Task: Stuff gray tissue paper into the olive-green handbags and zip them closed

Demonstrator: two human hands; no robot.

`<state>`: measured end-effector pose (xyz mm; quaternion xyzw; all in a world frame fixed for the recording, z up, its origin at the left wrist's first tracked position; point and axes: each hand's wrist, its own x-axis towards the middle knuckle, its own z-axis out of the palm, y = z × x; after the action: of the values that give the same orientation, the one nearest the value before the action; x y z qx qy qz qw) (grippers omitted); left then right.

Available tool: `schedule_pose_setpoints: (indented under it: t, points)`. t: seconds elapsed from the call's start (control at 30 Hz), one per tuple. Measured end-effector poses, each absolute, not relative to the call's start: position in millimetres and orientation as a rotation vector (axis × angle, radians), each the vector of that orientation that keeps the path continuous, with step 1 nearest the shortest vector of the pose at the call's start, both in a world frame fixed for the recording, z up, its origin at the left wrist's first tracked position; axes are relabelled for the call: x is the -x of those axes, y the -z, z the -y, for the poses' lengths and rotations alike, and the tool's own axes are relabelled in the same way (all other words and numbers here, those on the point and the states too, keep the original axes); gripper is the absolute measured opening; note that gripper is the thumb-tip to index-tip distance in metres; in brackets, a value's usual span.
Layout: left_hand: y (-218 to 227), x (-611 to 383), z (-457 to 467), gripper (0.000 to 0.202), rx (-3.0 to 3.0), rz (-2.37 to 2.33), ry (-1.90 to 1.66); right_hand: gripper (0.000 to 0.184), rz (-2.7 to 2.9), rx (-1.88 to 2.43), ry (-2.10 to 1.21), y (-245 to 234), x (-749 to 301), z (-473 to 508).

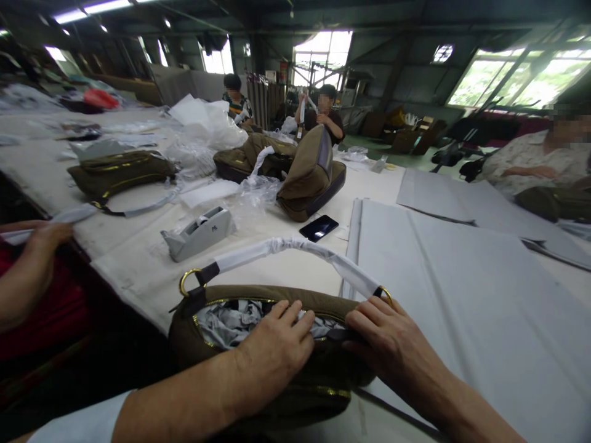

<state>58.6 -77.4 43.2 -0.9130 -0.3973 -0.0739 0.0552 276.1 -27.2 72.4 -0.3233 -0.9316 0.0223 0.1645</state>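
Observation:
A dark olive handbag (323, 299) lies in front of me with its gold zipper undone. Crumpled grey paper (226, 323) fills the opening. Its handle (295, 246), wrapped in white paper, arches behind the opening between gold rings. My left hand (281, 344) rests across the opening, fingers stretched out over the paper and thumb hidden. At the bag's right end, below the ring, my right hand (385, 326) has its fingers curled over the edge, gripping it; the fingertips are partly hidden.
Beyond the bag are a grey tape dispenser (201, 234), a black phone (319, 227) and more olive bags (309, 175). Grey sheets (462, 289) cover the table's right side. Another person's hand (44, 258) is at the left; several people sit around the table.

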Motion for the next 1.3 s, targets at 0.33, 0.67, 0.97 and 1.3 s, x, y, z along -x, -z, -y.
schedule_pose_setpoints:
  t: [0.33, 0.67, 0.97, 1.3]
  points:
    - [-25.6, -53.9, 71.6, 0.02, 2.677, 1.195, 0.551, 0.013, 2.717, 1.004, -0.025, -73.5, -284.5, 30.0]
    - [-20.1, -59.4, 67.4, 0.017, 2.758, 1.201, 0.828, 0.021, 3.068, 1.393, 0.264, -97.6, -174.0, 19.0]
    - [-19.0, -55.9, 59.5, 0.012, 2.75, 1.423, 0.711, 0.013, 3.227, 0.973, 0.149, -82.0, -204.7, -10.4]
    - [-22.0, -48.4, 44.9, 0.016, 2.892, 1.303, 0.62, 0.007, 3.187, 0.743, 0.263, -68.3, -216.5, 15.5]
